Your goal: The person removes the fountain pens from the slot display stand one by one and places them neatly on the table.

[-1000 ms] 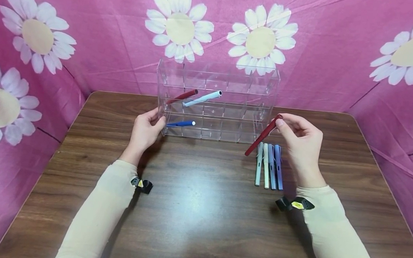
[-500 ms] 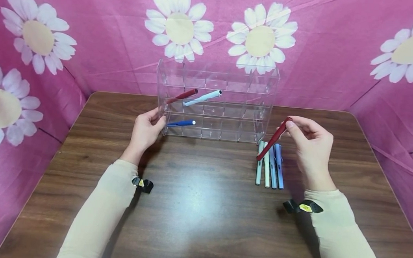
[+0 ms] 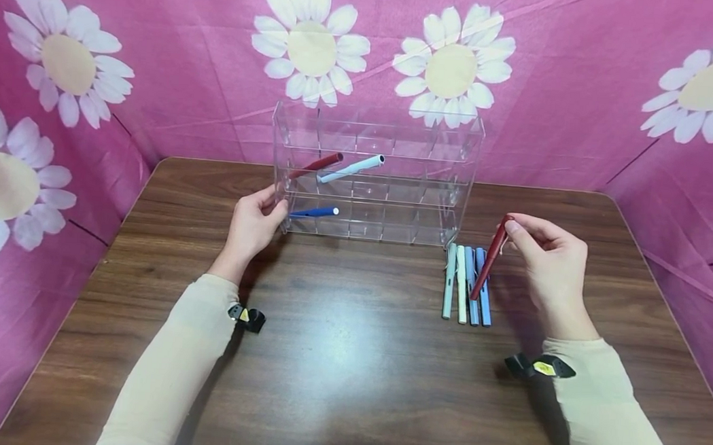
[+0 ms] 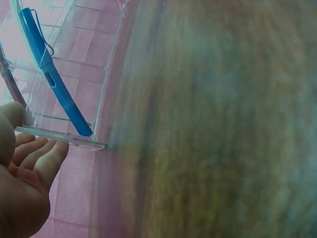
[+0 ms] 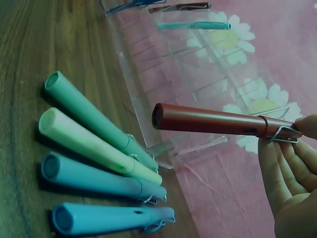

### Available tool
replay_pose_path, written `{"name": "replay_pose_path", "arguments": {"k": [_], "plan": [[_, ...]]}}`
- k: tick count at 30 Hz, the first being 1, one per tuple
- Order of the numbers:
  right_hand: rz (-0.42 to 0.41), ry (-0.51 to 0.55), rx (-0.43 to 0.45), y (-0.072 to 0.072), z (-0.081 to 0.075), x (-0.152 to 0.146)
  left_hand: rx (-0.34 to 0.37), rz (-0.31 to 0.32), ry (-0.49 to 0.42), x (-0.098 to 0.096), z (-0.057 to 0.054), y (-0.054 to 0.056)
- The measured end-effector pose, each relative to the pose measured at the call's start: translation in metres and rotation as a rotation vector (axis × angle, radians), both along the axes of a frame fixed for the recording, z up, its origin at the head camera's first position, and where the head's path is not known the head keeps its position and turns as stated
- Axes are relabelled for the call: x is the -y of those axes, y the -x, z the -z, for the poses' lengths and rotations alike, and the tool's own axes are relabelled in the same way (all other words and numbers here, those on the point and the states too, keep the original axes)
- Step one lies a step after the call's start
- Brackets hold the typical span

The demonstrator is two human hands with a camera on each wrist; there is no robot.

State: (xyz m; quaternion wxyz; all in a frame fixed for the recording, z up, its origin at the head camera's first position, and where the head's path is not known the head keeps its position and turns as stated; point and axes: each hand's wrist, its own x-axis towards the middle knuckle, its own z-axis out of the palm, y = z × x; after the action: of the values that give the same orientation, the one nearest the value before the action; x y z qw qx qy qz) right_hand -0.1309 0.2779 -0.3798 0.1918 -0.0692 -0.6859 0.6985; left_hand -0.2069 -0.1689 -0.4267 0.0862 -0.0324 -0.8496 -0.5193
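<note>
Left hand (image 3: 253,224): at the rack's left end; your thumb and fingers pinch the side wall, closed to its thickness.
Clear rack (image 3: 370,200): stands on the counter (image 3: 347,372), divided into tiers of compartments; it contains three pens.
Bottom tier: blue pen (image 3: 317,212), slanting, leftmost compartment.
Middle tier: dark red pen (image 3: 317,165), leftmost compartment; light blue pen (image 3: 352,169), apparently the next one along. Both slant up to the right.
Counter row: grey-green pen (image 3: 449,282), pale green pen (image 3: 462,287), dull blue pen (image 3: 469,273) and bright blue pen (image 3: 486,312) lie side by side near the rack's right end.
Held red pen (image 3: 492,258): tilted, held above the row.
Right hand (image 3: 552,272): you pinch that pen's upper end between thumb and fingers, closed to its width.
Change: within the last second you have carried it rightward and nearer yourself, away from the rack, and steepened it. The other pens have not moved.
Bearing on the work: judged unplaced, outside every compartment and not lying in the row.
</note>
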Motion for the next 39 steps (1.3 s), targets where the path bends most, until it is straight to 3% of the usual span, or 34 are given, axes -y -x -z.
{"name": "replay_pose_path", "arguments": {"k": [6, 17, 26, 33, 39], "plan": [[-0.057, -0.049, 0.059, -0.002, 0.007, -0.009, 0.011, -0.005, 0.019, 0.001, -0.001, -0.001], [-0.117, -0.327, 0.225, -0.005, 0.015, -0.027, 0.02, 0.007, -0.002, -0.003, -0.001, 0.002], [-0.142, -0.313, 0.245, 0.0, 0.025, -0.036, 0.033, -0.001, -0.003, -0.001, -0.001, 0.001], [-0.159, -0.347, 0.344, 0.008, 0.038, -0.043, 0.036, 0.001, 0.002, 0.0, -0.001, 0.0], [-0.17, -0.348, 0.354, 0.012, 0.044, -0.042, 0.027, -0.004, 0.013, 0.001, -0.001, 0.0]]}}
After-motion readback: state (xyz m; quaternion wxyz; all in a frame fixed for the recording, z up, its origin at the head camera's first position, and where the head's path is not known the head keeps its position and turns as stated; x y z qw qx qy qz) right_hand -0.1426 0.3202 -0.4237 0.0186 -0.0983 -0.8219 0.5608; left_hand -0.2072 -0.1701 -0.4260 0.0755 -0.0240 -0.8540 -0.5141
